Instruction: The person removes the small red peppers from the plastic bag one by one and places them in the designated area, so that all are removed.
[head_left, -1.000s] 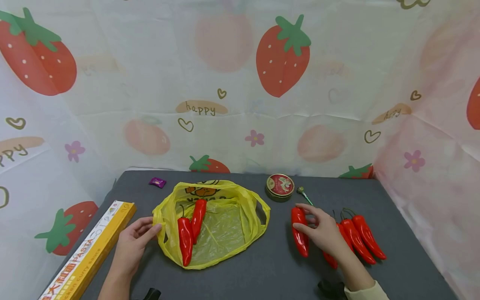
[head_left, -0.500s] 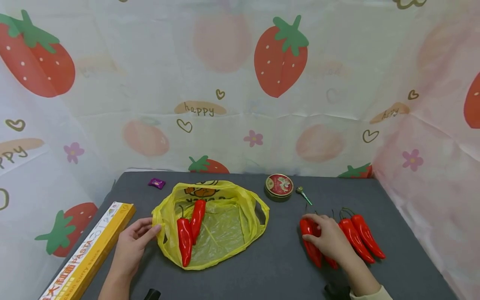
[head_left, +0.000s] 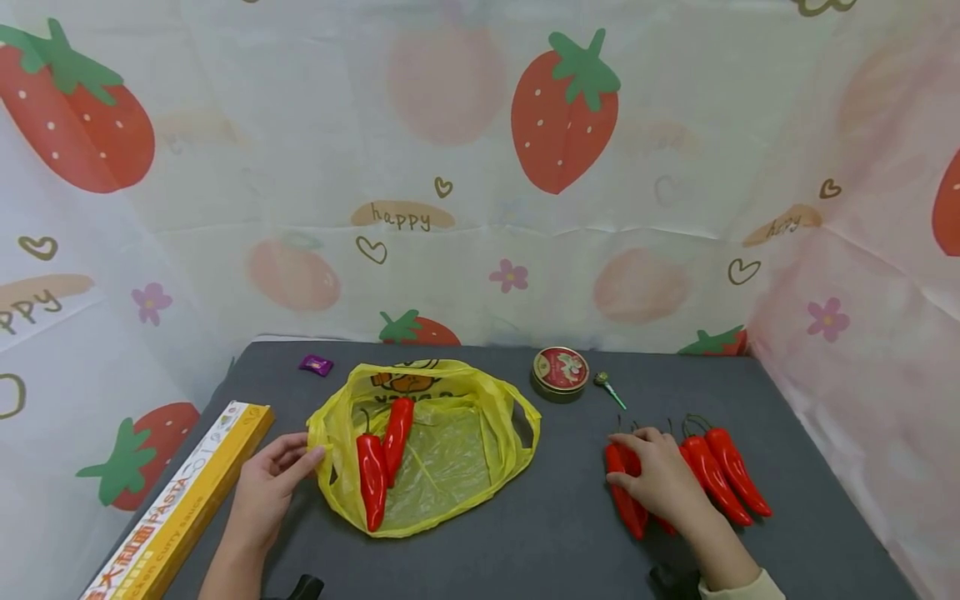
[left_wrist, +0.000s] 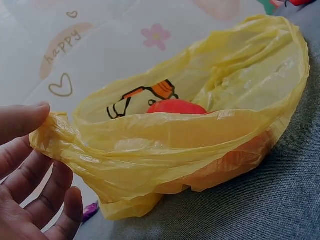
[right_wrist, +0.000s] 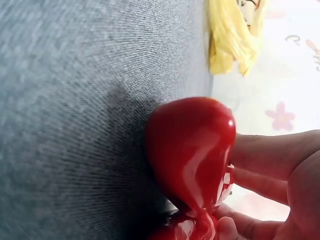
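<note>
My left hand point(head_left: 266, 487) pinches the left edge of a yellow plastic bag point(head_left: 465, 492) between thumb and fingers; the left wrist view shows the bunched film point(left_wrist: 52, 135) there. The bag lies with its mouth wide, and two red chili peppers point(head_left: 371, 479) are inside. On the right, my right hand point(head_left: 660, 475) grips a red chili pepper point(head_left: 626, 500) low over the tabletop, thumb on its near side. In the right wrist view this pepper point(right_wrist: 192, 145) is large, touching another red one point(right_wrist: 187, 230) below. More peppers point(head_left: 712, 475) lie beside the hand, partly covered by it.
A long yellow pasta box point(head_left: 180, 500) lies along the left table edge. At the back are a purple wrapped candy point(head_left: 316, 364), a round red-topped tin point(head_left: 560, 373) and a small green-stemmed item point(head_left: 610, 390). A printed curtain point(head_left: 480, 167) borders the grey table point(head_left: 480, 558).
My right hand has moved a little right and nearer with its pepper, bringing it up against the other peppers; over the last half second it barely shifts. The left hand stays on the bag.
</note>
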